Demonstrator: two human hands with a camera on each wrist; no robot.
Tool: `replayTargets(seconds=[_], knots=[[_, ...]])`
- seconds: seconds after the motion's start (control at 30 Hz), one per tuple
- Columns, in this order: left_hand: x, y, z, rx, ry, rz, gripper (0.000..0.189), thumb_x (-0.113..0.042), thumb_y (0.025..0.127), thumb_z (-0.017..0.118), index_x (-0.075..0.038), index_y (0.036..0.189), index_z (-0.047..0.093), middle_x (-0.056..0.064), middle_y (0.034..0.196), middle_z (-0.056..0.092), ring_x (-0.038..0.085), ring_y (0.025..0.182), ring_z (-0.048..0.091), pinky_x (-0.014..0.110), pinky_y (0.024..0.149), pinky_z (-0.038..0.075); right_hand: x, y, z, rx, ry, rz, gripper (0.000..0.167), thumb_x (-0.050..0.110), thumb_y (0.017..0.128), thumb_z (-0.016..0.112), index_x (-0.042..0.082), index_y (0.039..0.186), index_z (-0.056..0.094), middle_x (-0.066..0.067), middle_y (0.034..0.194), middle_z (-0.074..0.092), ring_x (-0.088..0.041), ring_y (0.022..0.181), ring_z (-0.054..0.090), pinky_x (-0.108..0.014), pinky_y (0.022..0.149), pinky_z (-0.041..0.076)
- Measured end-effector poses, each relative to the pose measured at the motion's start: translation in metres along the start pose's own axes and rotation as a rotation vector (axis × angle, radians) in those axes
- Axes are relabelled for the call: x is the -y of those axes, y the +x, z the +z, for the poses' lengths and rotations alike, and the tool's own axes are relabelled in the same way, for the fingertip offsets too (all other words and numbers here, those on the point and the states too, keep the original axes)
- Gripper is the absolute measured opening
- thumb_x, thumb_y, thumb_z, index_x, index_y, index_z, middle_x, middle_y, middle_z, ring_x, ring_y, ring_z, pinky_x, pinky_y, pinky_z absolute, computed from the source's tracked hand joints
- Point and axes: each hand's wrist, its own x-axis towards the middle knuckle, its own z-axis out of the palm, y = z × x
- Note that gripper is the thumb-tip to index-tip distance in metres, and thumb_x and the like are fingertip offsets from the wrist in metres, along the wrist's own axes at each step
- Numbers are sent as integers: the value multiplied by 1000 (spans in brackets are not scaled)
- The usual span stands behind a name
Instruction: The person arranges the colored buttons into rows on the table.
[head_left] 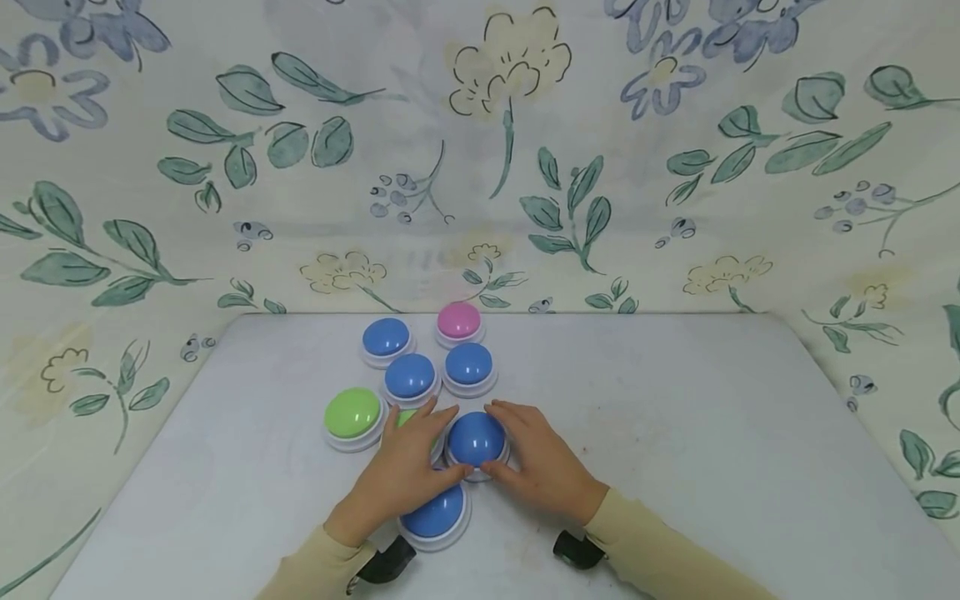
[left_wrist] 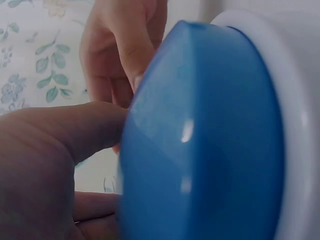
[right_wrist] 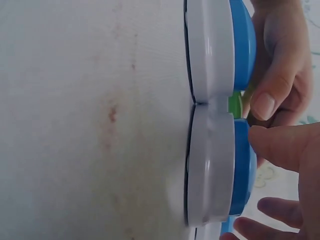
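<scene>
Fingers of left hand and right hand spread around blue button, green button mostly hidden beneath left

On the flat white table, a domed blue plastic button sits between left hand and right hand, a domed green plastic button seemingly touching its left; a domed pink plastic button lies farthest back.

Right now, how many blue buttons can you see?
5: a blue button between the left hand and right hand; a near one, partly hidden; beyond both hands, a left one, middle one and right one. More may be hidden.
</scene>
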Motion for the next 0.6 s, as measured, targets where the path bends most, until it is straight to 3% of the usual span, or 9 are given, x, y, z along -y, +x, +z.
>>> replayTargets(seconds=[0.6], knots=[[-1, 6, 10, -17, 31, 37, 64, -26, 80, 85, 3, 132, 61, 18, 131, 64, 35, 129, 55, 67, 115, 26, 1, 4, 1, 63, -9, 47, 62, 24, 93, 74, 2, 145, 49, -14, 145, 52, -28, 136, 48, -40, 112, 43]])
